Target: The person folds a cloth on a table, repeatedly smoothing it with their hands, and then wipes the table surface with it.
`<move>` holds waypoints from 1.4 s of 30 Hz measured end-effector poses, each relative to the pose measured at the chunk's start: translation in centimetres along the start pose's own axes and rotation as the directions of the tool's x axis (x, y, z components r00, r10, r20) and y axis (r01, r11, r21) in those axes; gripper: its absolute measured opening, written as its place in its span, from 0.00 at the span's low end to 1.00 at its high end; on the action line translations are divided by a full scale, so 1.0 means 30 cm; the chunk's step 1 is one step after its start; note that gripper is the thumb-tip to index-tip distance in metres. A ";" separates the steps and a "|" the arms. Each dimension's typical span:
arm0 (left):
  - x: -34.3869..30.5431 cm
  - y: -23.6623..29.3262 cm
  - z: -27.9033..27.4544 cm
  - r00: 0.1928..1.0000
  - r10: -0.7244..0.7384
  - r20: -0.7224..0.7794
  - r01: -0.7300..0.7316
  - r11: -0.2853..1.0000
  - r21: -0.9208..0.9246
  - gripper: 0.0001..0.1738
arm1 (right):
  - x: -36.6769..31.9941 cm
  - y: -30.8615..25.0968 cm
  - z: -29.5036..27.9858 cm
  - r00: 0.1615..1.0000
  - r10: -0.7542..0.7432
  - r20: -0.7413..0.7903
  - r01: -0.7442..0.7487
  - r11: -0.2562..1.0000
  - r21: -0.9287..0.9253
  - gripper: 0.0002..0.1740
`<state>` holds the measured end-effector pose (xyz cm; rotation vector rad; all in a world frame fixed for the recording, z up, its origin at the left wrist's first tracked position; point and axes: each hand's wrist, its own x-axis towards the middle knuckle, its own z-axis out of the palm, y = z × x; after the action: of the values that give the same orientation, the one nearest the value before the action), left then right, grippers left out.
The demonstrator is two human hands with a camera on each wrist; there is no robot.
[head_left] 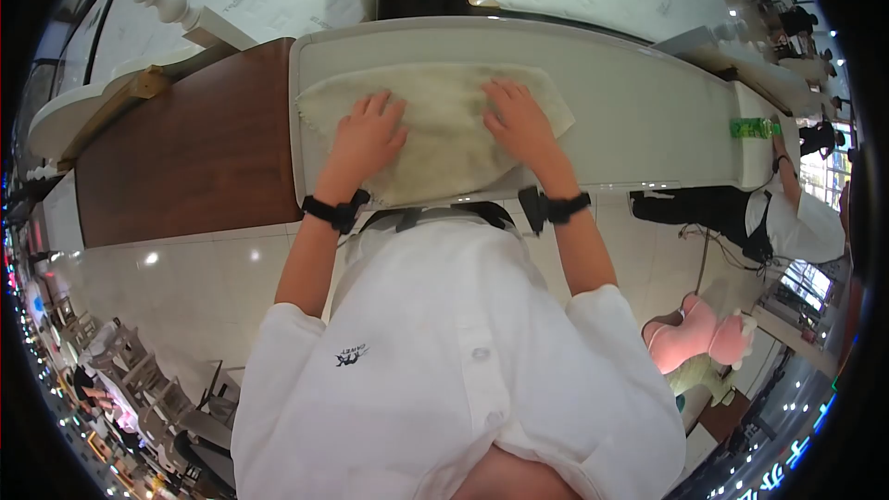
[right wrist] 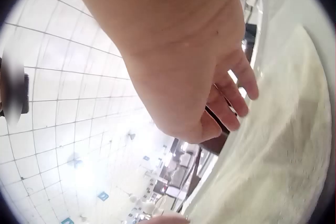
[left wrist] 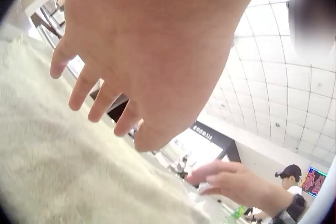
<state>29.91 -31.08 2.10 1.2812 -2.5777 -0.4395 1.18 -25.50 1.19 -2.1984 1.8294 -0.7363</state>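
Note:
A pale cream-green cloth (head_left: 444,134) lies spread out, slightly wrinkled, on the white tabletop in the head view. Over its left part is my left hand (head_left: 367,141), palm down with fingers apart. My right hand (head_left: 523,128) is over the right part, fingers loosely extended. In the left wrist view the left hand (left wrist: 147,50) has its fingertips close over the fuzzy cloth (left wrist: 68,161). From the right wrist, the right hand (right wrist: 194,77) shows gently bent fingers near the cloth (right wrist: 283,140). Neither hand grips anything.
A brown wooden panel (head_left: 185,148) adjoins the white table (head_left: 648,130) on the left. At the table's right end, another person (head_left: 806,213) has a hand by a green package (head_left: 755,128). A pink plush toy (head_left: 699,333) is at the lower right.

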 end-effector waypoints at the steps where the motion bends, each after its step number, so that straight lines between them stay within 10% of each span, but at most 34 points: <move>1: -0.004 0.013 -0.012 0.994 -0.024 0.105 0.020 0.999 0.036 0.21 | -0.025 0.006 0.022 0.999 0.016 0.036 -0.014 0.999 -0.047 0.21; 6: 0.001 0.019 -0.110 0.891 -0.130 0.435 0.120 0.991 0.051 0.25 | -0.053 0.003 -0.004 0.975 0.141 0.172 -0.131 0.989 -0.067 0.27; 15: 0.136 -0.106 0.030 0.986 -0.125 0.107 0.101 0.973 0.205 0.45 | 0.137 0.101 0.142 0.988 0.111 0.107 -0.079 0.961 -0.266 0.34; 21: 0.172 -0.118 0.001 0.992 -0.119 0.033 0.111 0.975 0.191 0.29 | 0.238 0.146 0.162 0.998 0.040 0.043 -0.026 0.955 -0.295 0.32; 27: 0.034 0.016 -0.119 0.870 -0.180 0.459 0.157 0.984 0.089 0.20 | 0.110 0.005 0.079 0.960 0.245 0.134 -0.213 0.953 -0.214 0.20; 34: 0.105 -0.021 0.004 0.956 0.295 -0.002 -0.295 0.955 -0.032 0.19 | 0.074 0.070 0.103 0.999 0.012 0.052 -0.008 0.997 -0.083 0.27; 42: 0.154 -0.065 0.091 0.992 -0.015 -0.129 -0.014 0.976 -0.217 0.24 | 0.118 0.121 0.119 0.999 0.023 0.050 -0.024 0.999 0.024 0.27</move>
<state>27.71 -35.48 -0.83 1.1929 -2.3476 -0.5994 0.18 -30.29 -2.62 -2.1570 1.8096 -0.6900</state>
